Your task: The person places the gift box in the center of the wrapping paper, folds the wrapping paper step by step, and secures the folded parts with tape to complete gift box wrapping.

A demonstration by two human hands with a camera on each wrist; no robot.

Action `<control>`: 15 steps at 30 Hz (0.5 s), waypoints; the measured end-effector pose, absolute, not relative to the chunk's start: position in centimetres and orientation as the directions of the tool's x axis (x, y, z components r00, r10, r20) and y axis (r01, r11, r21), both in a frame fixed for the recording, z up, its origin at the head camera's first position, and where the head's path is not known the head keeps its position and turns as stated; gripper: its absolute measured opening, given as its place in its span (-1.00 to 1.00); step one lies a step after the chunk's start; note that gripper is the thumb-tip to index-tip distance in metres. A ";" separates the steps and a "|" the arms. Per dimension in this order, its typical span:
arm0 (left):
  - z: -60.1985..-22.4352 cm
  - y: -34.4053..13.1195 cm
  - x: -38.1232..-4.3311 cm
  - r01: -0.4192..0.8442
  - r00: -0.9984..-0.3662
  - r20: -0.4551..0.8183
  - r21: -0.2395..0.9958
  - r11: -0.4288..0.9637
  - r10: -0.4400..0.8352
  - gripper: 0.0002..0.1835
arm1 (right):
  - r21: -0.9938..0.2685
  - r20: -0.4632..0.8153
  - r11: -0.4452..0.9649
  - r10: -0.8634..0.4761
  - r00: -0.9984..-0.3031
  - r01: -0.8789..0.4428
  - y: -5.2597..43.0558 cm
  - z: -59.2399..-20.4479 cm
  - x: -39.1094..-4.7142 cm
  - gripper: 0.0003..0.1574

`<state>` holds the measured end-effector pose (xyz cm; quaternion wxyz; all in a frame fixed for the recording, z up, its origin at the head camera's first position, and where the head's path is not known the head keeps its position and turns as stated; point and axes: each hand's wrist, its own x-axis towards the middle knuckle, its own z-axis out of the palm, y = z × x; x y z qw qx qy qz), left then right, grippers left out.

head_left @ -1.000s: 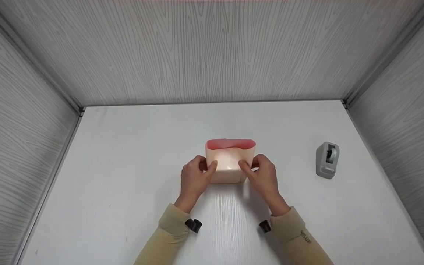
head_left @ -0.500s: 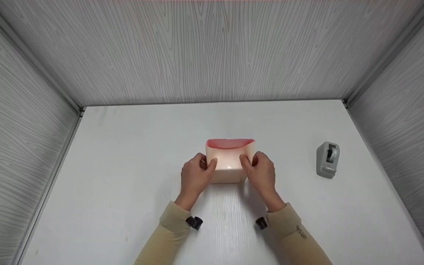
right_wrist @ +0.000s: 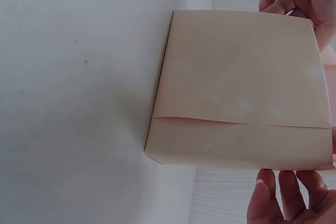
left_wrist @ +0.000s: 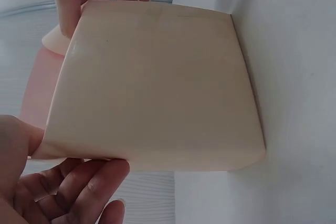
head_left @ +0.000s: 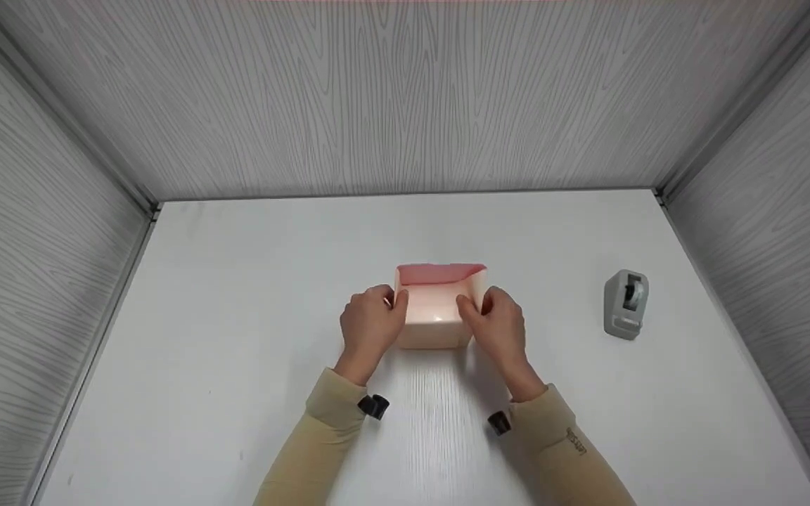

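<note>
Shifted slightly outward with the left hand [head_left: 371, 327] since half a second ago, leaving the pale bag [head_left: 435, 303] straighter along its front rim [head_left: 433, 284]. Can make out a seam [right_wrist: 210, 121] plainly only from the right wrist. See the bag base-down on the white table [head_left: 257, 281], well apart from the tape dispenser [head_left: 625, 306], with room either side. Pinched at both side edges, by left hand and right hand [head_left: 500, 329].

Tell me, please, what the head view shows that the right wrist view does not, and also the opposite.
Only the head view shows the grey tape dispenser and the tan sleeves. Only the right wrist view clearly shows the long seam across one wall of the pale container. Both views show the left hand and the right hand holding this container, and the white table.
</note>
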<state>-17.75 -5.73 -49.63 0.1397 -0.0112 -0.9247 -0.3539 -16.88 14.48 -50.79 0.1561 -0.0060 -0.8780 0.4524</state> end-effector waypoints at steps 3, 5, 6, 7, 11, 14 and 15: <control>-49.3 -5.7 -18.0 0.113 -0.961 0.266 0.618 0.778 -0.072 -0.59 | -0.804 0.258 0.582 0.154 -0.954 -0.124 14.5 -50.7 -16.9 -0.48; -49.3 -5.6 -18.2 0.113 -0.960 0.270 0.600 0.792 -0.068 -0.57 | -0.808 0.246 0.578 0.155 -0.957 -0.114 14.5 -50.7 -17.0 -0.48; -49.3 -5.6 -18.2 0.114 -0.959 0.275 0.593 0.797 -0.067 -0.56 | -0.809 0.239 0.577 0.156 -0.958 -0.108 14.5 -50.7 -17.0 -0.48; -49.2 -5.6 -18.2 0.116 -0.958 0.279 0.587 0.801 -0.066 -0.55 | -0.809 0.234 0.579 0.158 -0.959 -0.102 14.5 -50.6 -17.0 -0.48; -49.4 -5.5 -18.1 0.119 -0.956 0.287 0.577 0.808 -0.065 -0.55 | -0.807 0.214 0.584 0.162 -0.963 -0.081 14.4 -50.6 -17.0 -0.48; -49.5 -5.5 -17.8 0.115 -0.961 0.268 0.602 0.790 -0.065 -0.63 | -0.811 0.199 0.581 0.167 -0.966 -0.067 14.4 -50.5 -17.0 -0.49; -49.6 -5.5 -17.7 0.112 -0.964 0.257 0.615 0.780 -0.064 -0.66 | -0.812 0.197 0.580 0.168 -0.966 -0.065 14.4 -50.5 -17.0 -0.49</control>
